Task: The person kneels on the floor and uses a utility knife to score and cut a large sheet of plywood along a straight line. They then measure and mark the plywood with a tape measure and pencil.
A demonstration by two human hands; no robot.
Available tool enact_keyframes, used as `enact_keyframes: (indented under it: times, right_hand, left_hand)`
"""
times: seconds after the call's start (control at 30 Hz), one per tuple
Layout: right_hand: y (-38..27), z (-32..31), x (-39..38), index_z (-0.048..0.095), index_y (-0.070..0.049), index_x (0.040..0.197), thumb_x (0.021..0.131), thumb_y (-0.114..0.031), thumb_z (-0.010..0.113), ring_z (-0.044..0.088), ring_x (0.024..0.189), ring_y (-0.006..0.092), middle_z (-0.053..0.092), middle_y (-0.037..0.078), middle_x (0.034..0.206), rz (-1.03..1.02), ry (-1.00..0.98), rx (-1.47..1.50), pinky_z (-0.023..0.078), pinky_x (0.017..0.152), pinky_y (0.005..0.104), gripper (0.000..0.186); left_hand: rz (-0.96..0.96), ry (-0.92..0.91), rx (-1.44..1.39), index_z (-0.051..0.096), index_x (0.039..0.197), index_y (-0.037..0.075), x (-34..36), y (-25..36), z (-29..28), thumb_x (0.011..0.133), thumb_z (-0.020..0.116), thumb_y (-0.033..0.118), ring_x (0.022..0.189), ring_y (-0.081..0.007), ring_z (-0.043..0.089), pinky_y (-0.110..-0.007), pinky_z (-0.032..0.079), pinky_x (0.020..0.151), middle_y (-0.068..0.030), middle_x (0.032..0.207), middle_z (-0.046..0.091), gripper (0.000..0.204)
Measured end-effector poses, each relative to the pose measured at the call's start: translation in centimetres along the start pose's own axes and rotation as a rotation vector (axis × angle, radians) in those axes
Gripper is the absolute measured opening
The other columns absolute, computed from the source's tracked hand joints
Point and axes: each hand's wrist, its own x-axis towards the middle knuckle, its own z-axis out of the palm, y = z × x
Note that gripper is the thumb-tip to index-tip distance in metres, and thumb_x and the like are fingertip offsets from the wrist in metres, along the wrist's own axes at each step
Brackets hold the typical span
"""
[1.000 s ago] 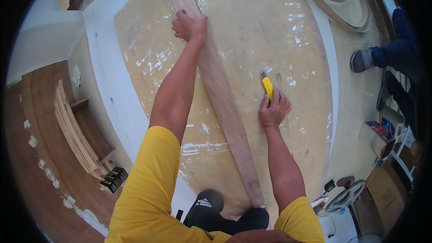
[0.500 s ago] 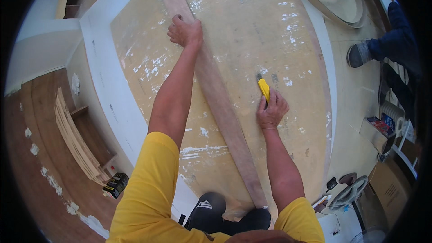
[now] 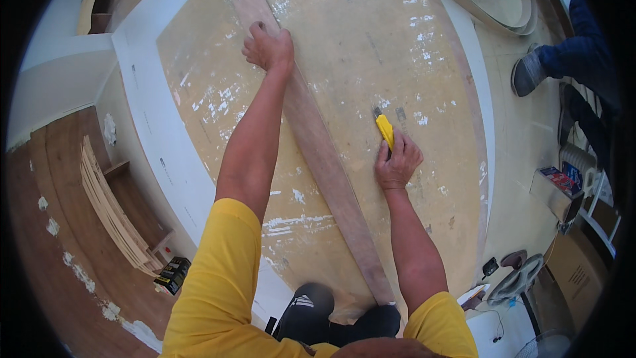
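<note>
A long, thin wooden strip runs from the far edge down to my knees, over a tan board marked with white scuffs. My left hand is closed on the strip's far part, its fingers curled at the left edge. To the right of the strip, my right hand grips a yellow utility knife. The knife points away from me and to the left, with its grey tip over the board. Whether the tip touches the board, I cannot tell.
White sheet material shows under the board. Thin wood strips and a small black box lie left. At right are coiled edging strips, another person's shoe, a metal can and a cardboard box.
The view has shifted slightly. Both hands keep their grips, and the knife sits in nearly the same place beside the strip.
</note>
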Motion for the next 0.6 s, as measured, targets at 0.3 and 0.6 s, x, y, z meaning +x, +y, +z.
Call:
enact_keyframes:
  times: [0.3,0.6]
  right_hand:
    - [-0.13,-0.13,0.1,0.056,-0.015,0.134,0.087,-0.026,0.067,0.052,0.11,0.0285,0.058,0.006,0.118,0.005,-0.002,0.011,0.036,0.097,0.0473,0.049]
    - [0.17,0.1,-0.08,0.056,-0.016,0.134,0.088,-0.026,0.066,0.053,0.109,0.0288,0.058,0.006,0.119,-0.005,0.017,0.009,0.036,0.096,0.0478,0.049]
  left_hand:
    - [-0.094,-0.064,-0.02,0.052,0.128,0.013,0.76,0.97,-0.84,0.07,0.076,0.027,0.122,-0.0381,0.045,-0.049,0.035,0.104,-0.0201,0.126,0.052,0.065]
    - [-0.022,-0.007,0.004,0.05,0.131,0.013,0.14,0.04,-0.34,0.069,0.079,0.033,0.123,-0.0373,0.044,-0.049,0.035,0.105,-0.0188,0.127,0.052,0.071]
